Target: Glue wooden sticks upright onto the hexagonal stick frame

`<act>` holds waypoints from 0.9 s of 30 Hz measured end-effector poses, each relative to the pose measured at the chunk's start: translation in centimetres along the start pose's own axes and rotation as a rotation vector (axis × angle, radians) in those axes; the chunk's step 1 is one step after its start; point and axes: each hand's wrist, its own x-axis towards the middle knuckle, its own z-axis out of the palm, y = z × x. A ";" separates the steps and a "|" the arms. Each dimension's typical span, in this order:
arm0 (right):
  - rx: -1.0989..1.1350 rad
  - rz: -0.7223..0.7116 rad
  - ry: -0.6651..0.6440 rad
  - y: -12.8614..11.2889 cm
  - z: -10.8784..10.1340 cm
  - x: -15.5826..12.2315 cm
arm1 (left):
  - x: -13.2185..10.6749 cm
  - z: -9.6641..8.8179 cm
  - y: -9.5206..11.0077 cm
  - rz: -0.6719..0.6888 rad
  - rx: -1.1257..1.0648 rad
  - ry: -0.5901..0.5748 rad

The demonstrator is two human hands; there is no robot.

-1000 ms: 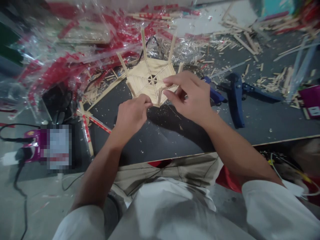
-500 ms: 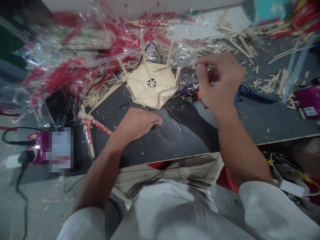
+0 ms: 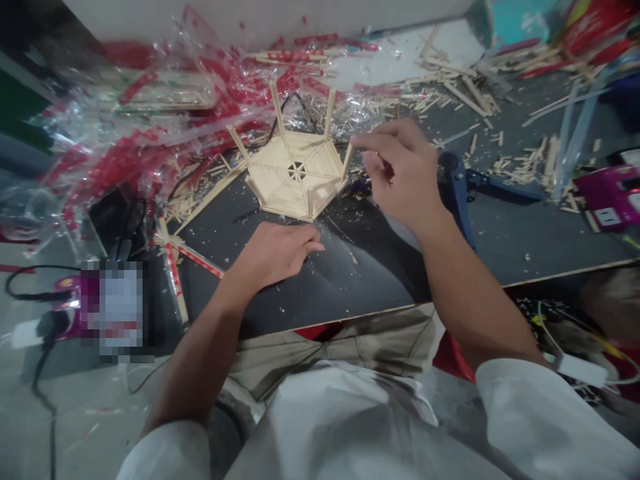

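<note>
A hexagonal model of thin wooden sticks (image 3: 293, 175) lies on the dark work board (image 3: 500, 233), with several upright sticks rising from its corners. My right hand (image 3: 400, 173) hovers at the model's right side, thumb and forefinger pinched together at the top of the right corner's upright stick (image 3: 346, 162). Whether the fingers grip that stick or only touch it is not clear. My left hand (image 3: 273, 253) rests palm down on the board just in front of the model, with nothing in it.
A blue glue gun (image 3: 457, 190) lies right of my right hand. Stick offcuts (image 3: 525, 167) litter the board's right and back. Crumpled clear and red wrappers (image 3: 150, 113) pile up at the back left. Purple devices (image 3: 607, 197) sit at both sides, with cables at left.
My right hand left the model, swung right, and has come back to its right corner stick. My left hand let go of the model's front edge and settled flat on the board.
</note>
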 end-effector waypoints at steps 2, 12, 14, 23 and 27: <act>0.002 -0.001 0.007 0.0 -0.1 0.0 | 0.1 0.0 0.1 0.006 0.032 -0.008; -0.026 0.008 -0.004 -0.1 0.0 0.1 | 0.5 0.2 0.6 0.027 0.167 -0.127; -0.033 -0.003 0.023 -0.2 0.0 0.1 | 0.4 0.3 0.5 0.040 0.153 -0.117; -0.034 -0.015 0.045 -0.7 -0.5 0.3 | 0.3 0.6 0.0 0.075 0.018 -0.040; -0.050 -0.011 0.044 -0.2 -0.4 0.1 | 0.2 0.5 -0.1 0.080 0.018 -0.044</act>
